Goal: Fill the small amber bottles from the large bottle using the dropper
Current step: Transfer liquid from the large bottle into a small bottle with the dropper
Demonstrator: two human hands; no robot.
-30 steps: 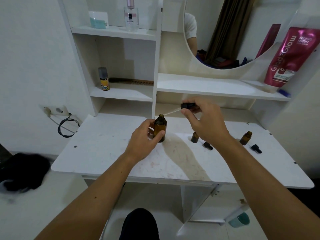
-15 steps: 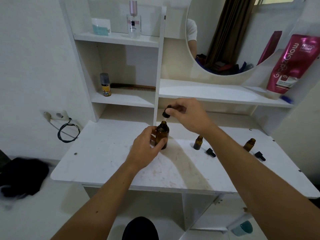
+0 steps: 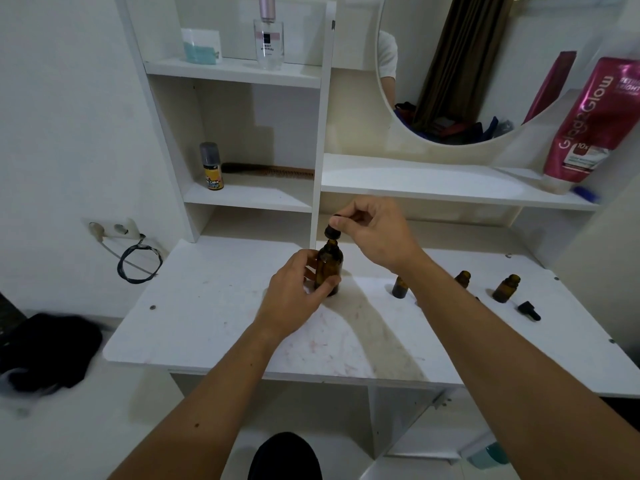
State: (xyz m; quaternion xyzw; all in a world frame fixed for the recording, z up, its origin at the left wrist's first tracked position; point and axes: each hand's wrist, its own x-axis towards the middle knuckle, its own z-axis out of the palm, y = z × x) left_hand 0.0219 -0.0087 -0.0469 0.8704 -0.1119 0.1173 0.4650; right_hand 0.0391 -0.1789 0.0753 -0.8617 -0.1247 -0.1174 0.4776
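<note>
- Right hand [image 3: 375,233]: grip narrow, thumb and fingertips pinching the black bulb of the dropper [image 3: 332,231]. Dropper near upright, its stem going straight down into the neck of the large bottle [image 3: 328,271]; stem tip not visible through the amber glass.
- Left hand [image 3: 296,299]: grip wrapped round the lower body of the large bottle, holding it upright on the counter [image 3: 207,306].
- Key relation: dropper axis and bottle axis are in line, the bulb directly above the mouth. Judged step: drawing liquid, then a straight lift out.
- Small amber bottles stand open to the right of the large bottle: nearest one [image 3: 399,287] just beyond the right forearm, a second [image 3: 463,278] partly hidden behind it, a third [image 3: 506,288] farther right. The right hand is the nearer one to all three.
- A loose black cap [image 3: 529,310] lies beside the third bottle.
- Fill levels in the small bottles cannot be read.
</note>
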